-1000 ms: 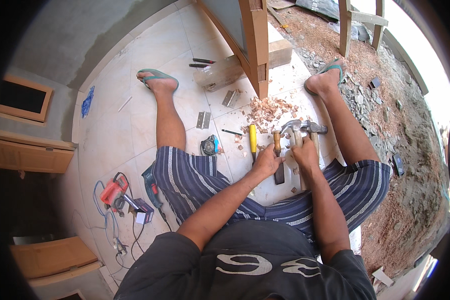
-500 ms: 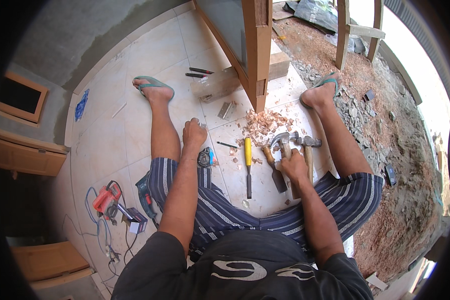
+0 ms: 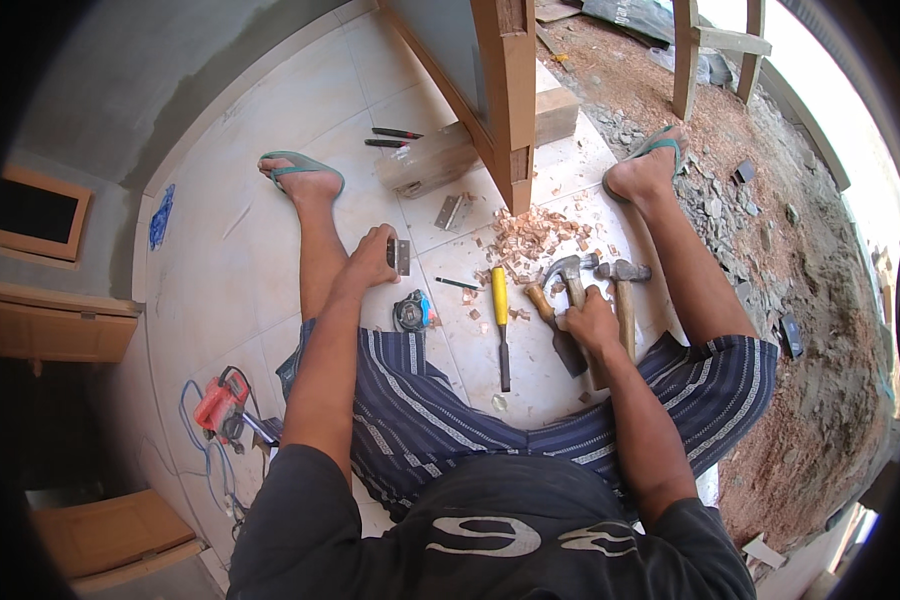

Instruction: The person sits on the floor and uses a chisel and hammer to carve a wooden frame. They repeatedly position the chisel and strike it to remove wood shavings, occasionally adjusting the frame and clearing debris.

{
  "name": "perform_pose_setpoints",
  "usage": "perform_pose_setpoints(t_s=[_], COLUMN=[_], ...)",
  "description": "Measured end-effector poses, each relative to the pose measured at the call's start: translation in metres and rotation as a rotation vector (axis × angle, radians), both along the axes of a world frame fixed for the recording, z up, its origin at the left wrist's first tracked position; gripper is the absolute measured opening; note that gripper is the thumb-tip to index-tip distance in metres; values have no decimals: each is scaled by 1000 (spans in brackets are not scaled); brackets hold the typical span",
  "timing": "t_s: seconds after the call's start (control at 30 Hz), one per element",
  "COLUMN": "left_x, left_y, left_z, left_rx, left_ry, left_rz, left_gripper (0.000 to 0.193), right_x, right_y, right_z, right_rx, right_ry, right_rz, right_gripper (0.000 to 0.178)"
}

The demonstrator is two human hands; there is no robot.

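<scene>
My left hand (image 3: 372,258) pinches a metal hinge (image 3: 402,258) above the tiles, beside a blue and black tape measure (image 3: 411,311). My right hand (image 3: 590,322) is closed round the handle of a claw hammer (image 3: 571,267), whose head points away from me. To its right lies a second hammer (image 3: 625,272); to its left, a chisel with a wooden handle (image 3: 538,300). Farther left are a yellow-handled chisel (image 3: 499,290) and a dark pencil (image 3: 458,284). Another hinge (image 3: 451,212) rests on the floor near a framed door panel (image 3: 514,140) standing on edge.
Wood chips (image 3: 538,238) are heaped at the panel's near end. A timber block (image 3: 432,162) sits under the panel, with two dark pens (image 3: 390,138) nearby. At left lies a red power tool (image 3: 222,402) with cords. Rubble and soil (image 3: 770,330) border the tiles on the right.
My left hand has turned and shifted slightly left, so the hinge in it shows more fully. My right hand stays on the claw hammer. The whole view has shifted a little.
</scene>
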State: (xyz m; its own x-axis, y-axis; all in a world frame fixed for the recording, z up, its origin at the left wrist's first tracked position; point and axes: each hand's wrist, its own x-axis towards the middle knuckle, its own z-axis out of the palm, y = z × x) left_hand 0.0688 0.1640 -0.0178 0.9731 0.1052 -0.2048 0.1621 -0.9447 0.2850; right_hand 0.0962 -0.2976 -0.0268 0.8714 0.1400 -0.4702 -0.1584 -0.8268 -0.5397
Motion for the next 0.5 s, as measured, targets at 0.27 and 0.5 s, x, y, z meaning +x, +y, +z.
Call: perform_pose_setpoints(t_s=[0.27,0.5], left_x=[1,36], left_y=[-50,-164], left_z=[9,94], left_rx=[-883,-1041], left_ry=[-212,-687], left_rz=[406,143], left_gripper=[31,26], right_x=[7,9], right_y=[5,5], right_z=[5,10], right_rx=[-4,35], right_ry=[69,113], right_rz=[-22,-12], right_gripper=[44,45])
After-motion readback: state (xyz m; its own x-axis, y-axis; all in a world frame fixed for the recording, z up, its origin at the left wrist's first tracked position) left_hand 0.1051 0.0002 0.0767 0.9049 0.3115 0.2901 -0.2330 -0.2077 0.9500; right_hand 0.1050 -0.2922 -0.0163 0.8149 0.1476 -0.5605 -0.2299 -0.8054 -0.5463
